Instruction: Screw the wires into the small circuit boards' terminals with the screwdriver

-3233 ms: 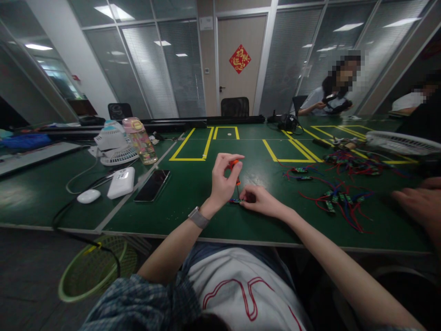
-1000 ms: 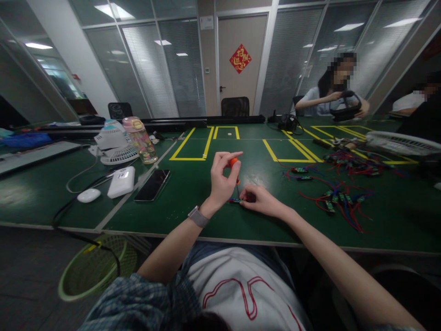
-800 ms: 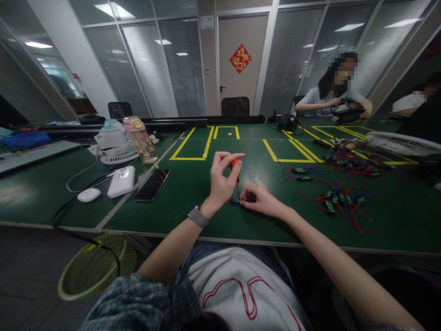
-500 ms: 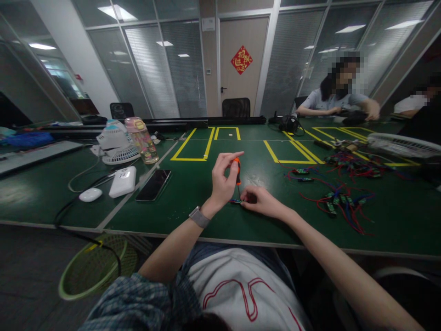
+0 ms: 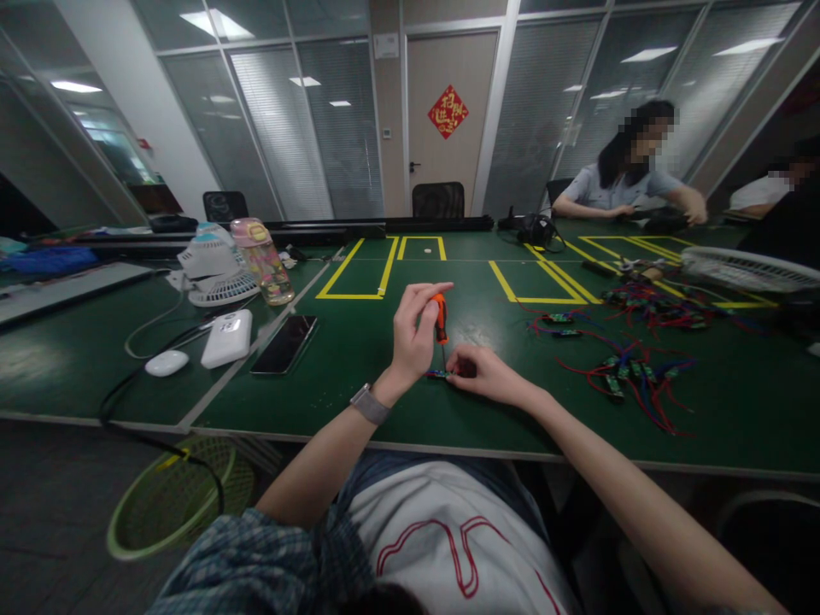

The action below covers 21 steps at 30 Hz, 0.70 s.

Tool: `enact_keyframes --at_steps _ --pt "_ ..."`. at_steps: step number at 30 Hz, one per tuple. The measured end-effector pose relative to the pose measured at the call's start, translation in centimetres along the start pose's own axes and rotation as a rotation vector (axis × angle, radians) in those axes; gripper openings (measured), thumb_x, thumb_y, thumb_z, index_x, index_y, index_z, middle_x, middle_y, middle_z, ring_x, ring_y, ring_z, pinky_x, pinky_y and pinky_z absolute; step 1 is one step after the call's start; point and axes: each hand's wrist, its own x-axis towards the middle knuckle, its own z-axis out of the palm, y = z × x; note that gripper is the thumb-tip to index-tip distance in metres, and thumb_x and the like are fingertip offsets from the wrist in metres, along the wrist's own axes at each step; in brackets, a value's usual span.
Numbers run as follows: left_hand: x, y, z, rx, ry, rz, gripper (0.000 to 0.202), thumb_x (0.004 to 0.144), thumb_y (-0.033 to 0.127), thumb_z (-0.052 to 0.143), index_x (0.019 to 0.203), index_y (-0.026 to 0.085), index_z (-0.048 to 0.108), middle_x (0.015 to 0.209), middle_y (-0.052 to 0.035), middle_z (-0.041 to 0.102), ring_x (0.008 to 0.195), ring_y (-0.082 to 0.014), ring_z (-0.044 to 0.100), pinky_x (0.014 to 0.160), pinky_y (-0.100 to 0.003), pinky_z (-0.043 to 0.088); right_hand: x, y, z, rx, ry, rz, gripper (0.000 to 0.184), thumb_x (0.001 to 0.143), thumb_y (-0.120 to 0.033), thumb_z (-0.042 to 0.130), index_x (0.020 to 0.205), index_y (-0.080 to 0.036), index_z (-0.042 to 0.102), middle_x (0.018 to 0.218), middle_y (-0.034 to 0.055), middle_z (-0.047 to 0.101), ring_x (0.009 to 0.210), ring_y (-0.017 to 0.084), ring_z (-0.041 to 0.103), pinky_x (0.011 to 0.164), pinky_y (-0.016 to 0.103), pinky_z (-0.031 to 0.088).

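Note:
My left hand (image 5: 413, 329) is closed around the orange and black handle of a screwdriver (image 5: 442, 323), which stands nearly upright. The thin shaft points down to a small circuit board (image 5: 438, 374) lying on the green table (image 5: 359, 401). My right hand (image 5: 483, 373) pinches the board's right end with thumb and fingertips, close to the screwdriver's tip. The exact spot where the tip meets the board is too small to make out. To the right lies a group of green circuit boards (image 5: 615, 376) with red and blue wires.
A larger heap of wired boards (image 5: 666, 303) lies farther right beside a white fan cover (image 5: 749, 266). Left are a phone (image 5: 284, 344), a white power bank (image 5: 227, 338), a white case (image 5: 166, 363), a bottle (image 5: 264, 265) and a small fan (image 5: 214, 269). A person (image 5: 631, 179) sits across.
The screwdriver handle leans slightly differently in my left hand, and more of its orange side shows. My right hand stays at the board. The view has shifted very slightly.

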Motion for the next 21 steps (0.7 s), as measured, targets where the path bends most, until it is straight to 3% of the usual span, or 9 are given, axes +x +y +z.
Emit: enact_keyframes --at_steps 3,10,17,21 --pt "0.06 0.05 0.09 -0.012 -0.014 -0.017 0.027 0.100 0.024 0.043 0.114 0.021 0.065 0.100 -0.0048 0.063 0.093 -0.0151 0.059 0.081 -0.028 0.048 0.00 0.02 -0.01 0.003 -0.001 0.001 0.006 0.076 -0.016 0.065 0.081 -0.015 0.062 0.071 0.0000 0.058 0.063 0.013 0.052 0.059 0.024 0.041" --pt "-0.06 0.05 0.45 0.014 0.015 -0.001 0.015 0.092 0.024 0.060 0.104 0.022 0.069 0.092 -0.0028 0.053 0.086 -0.0135 0.054 0.074 -0.025 0.046 0.09 0.07 0.05 0.009 0.001 -0.001 0.006 0.076 -0.015 0.065 0.080 -0.016 0.061 0.068 -0.0014 0.056 0.060 0.012 0.050 0.057 0.024 0.039" --pt "-0.03 0.24 0.16 0.005 -0.032 -0.002 0.029 0.099 0.023 0.041 0.111 0.023 0.067 0.100 -0.0055 0.055 0.093 -0.0154 0.056 0.081 -0.029 0.048 0.08 -0.02 0.03 0.011 0.000 0.007 0.006 0.076 -0.016 0.065 0.080 -0.016 0.062 0.068 -0.0008 0.057 0.060 0.013 0.050 0.057 0.024 0.040" --pt "0.12 0.42 0.21 0.022 -0.029 -0.014 0.026 0.098 0.023 0.044 0.111 0.021 0.066 0.098 -0.0056 0.056 0.092 -0.0152 0.056 0.077 -0.028 0.048 0.06 0.00 -0.02 0.022 -0.008 0.012 0.006 0.076 -0.017 0.065 0.080 -0.016 0.061 0.069 -0.0005 0.058 0.061 0.013 0.051 0.057 0.024 0.040"
